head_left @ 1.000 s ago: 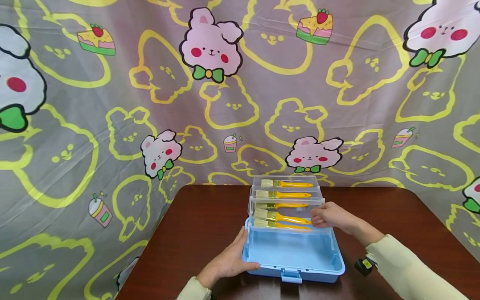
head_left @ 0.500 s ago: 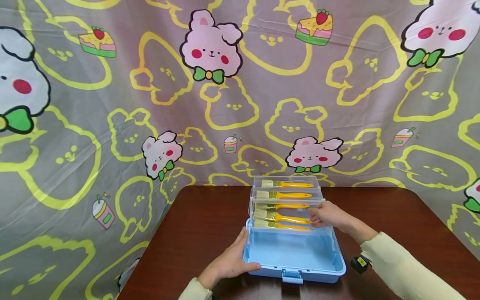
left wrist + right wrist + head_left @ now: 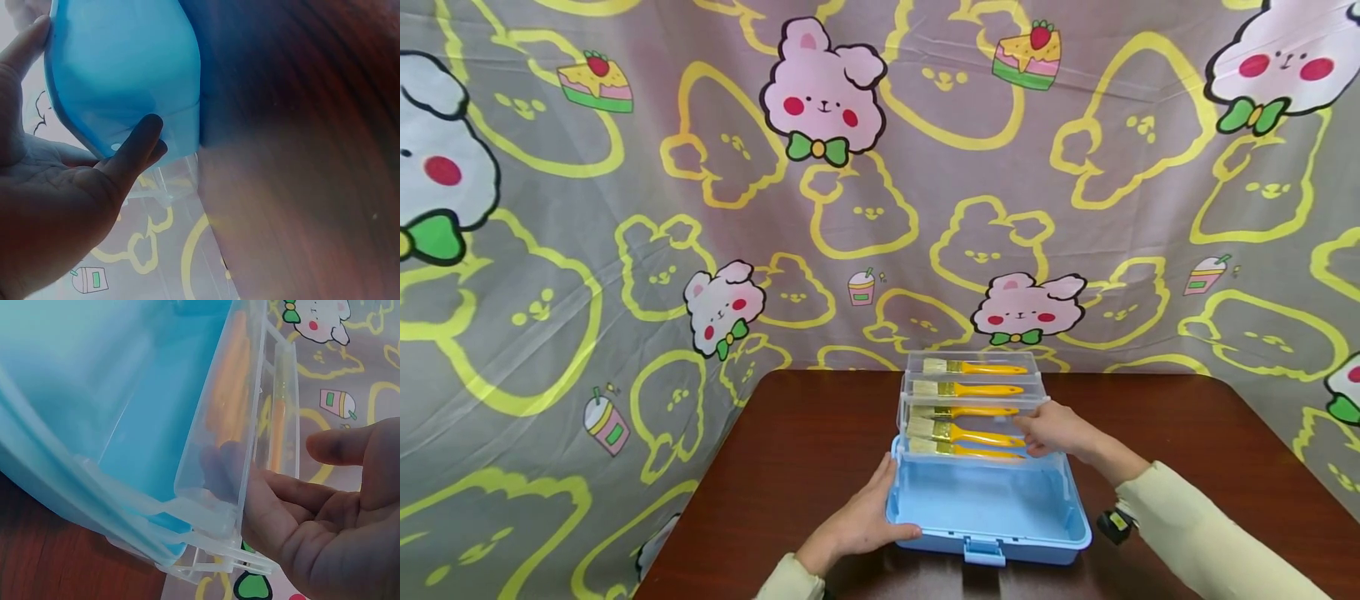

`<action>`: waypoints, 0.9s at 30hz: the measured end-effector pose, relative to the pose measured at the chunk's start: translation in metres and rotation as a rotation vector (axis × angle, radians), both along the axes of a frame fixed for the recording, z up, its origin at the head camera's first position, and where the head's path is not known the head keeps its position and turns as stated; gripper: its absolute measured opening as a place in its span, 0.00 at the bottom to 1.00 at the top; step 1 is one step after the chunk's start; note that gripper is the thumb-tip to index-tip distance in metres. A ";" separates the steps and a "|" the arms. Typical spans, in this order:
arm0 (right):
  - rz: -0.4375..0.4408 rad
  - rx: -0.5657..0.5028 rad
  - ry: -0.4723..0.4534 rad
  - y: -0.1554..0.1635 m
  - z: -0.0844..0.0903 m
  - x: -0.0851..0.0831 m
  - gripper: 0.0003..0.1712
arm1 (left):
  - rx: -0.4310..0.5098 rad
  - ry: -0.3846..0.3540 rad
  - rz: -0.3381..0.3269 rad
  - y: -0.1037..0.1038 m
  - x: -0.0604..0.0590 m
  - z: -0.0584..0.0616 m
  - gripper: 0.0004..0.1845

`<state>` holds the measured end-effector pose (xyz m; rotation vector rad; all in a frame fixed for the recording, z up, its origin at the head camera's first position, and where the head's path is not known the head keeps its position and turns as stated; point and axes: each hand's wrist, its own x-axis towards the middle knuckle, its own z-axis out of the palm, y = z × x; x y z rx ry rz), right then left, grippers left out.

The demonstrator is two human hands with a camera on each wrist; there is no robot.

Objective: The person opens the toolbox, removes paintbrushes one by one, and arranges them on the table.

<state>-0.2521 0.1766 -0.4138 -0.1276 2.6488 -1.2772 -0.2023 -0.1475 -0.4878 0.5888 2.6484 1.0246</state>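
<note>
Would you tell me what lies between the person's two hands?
In the head view, the open blue box lies between the left hand and right hand.

Storage box on the table; tiered trays behind its open base, each holding paintbrushes; backdrop behind.

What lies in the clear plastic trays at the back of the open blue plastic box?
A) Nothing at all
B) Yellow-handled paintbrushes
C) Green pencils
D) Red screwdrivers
B: the head view shows yellow-handled paintbrushes with pale bristles lying sideways in the clear plastic trays behind the blue plastic box, with the right hand at the trays' right end.
</note>
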 end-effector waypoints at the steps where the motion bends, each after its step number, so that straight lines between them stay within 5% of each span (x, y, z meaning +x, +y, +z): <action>1: -0.003 -0.005 -0.001 0.000 0.000 0.000 0.16 | 0.002 0.000 0.001 0.000 0.000 0.000 0.60; 8: -0.007 -0.085 -0.022 0.006 -0.002 0.000 0.20 | 0.005 -0.006 0.005 0.002 0.000 0.002 0.61; 27: 0.024 -0.641 -0.259 0.023 -0.004 -0.011 0.27 | -0.005 -0.014 0.004 -0.001 0.003 0.002 0.60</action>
